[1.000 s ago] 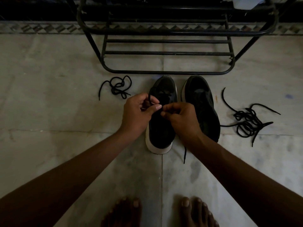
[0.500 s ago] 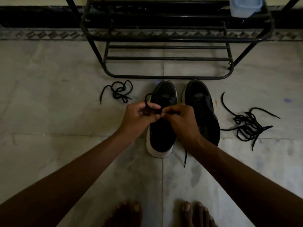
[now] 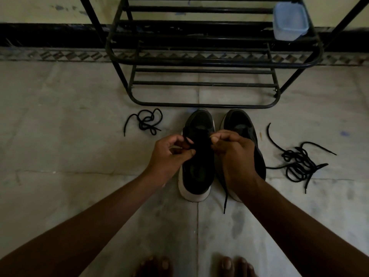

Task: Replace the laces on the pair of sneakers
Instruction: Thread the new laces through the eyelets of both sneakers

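Head view, looking straight down. At centre on the pale floor (image 3: pixel 79 136), left sneaker (image 3: pixel 196 168): black upper, white sole, toe pointing away. Over its lacing area, left hand (image 3: pixel 169 154), fingers curled, thumb and forefinger pinching a black lace (image 3: pixel 226 198) at the sneaker's left edge. At the sneaker's right edge, right hand (image 3: pixel 233 154), fingers curled tight, thumb and forefinger pinching what looks like the same lace; too dark against the upper to follow the strand between the two pinches. From under the right hand, the lace's free end trailing past the sneaker's heel onto the floor. Just beside the sneaker on its right, right sneaker (image 3: pixel 239 122), half hidden by that hand. Well to the sneaker's left, beyond its toe line, a loose lace (image 3: pixel 146 122) in a small knotty heap. Farther off to its right, tangled laces (image 3: pixel 297 162). Just beyond its toe, a black shoe rack (image 3: pixel 199 105) carrying a plastic tub (image 3: pixel 289 21). Behind its heel, bare toes (image 3: pixel 226 264).
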The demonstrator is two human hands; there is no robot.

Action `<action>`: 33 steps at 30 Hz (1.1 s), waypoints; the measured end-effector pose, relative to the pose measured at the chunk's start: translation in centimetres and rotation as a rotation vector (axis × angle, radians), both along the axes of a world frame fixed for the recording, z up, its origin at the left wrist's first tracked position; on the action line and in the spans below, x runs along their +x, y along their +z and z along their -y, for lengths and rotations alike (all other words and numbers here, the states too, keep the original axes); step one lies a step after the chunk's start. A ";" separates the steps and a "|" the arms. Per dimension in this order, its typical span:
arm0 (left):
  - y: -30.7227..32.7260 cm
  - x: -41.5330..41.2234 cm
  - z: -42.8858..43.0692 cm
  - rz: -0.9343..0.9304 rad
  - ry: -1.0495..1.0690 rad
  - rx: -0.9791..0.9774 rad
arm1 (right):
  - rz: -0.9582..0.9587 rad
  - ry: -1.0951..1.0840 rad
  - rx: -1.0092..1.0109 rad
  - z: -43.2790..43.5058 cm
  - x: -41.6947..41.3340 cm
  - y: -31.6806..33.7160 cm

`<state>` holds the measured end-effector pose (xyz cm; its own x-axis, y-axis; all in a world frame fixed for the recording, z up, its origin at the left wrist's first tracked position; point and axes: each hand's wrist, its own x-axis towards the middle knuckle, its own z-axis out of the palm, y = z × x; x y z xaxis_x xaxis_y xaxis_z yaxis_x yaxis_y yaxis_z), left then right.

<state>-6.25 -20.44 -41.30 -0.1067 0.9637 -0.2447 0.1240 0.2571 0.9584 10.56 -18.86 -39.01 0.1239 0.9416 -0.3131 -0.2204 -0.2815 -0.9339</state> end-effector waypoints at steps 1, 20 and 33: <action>0.0 0.1 0.0 0.003 0.000 -0.003 | -0.125 0.032 -0.020 -0.1 0.1 0.3; 0.7 0.3 0.1 -0.010 -0.050 -0.010 | 1.007 0.969 0.133 -2.2 2.1 6.7; 0.6 -0.3 0.8 -0.451 -0.362 0.422 | 0.630 1.236 -0.023 -1.9 3.0 8.1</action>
<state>-6.51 -21.24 -40.69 0.2347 0.9605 0.1493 0.5392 -0.2564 0.8022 13.56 -16.94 -30.96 -0.6528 0.5381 -0.5333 0.6328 0.0003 -0.7743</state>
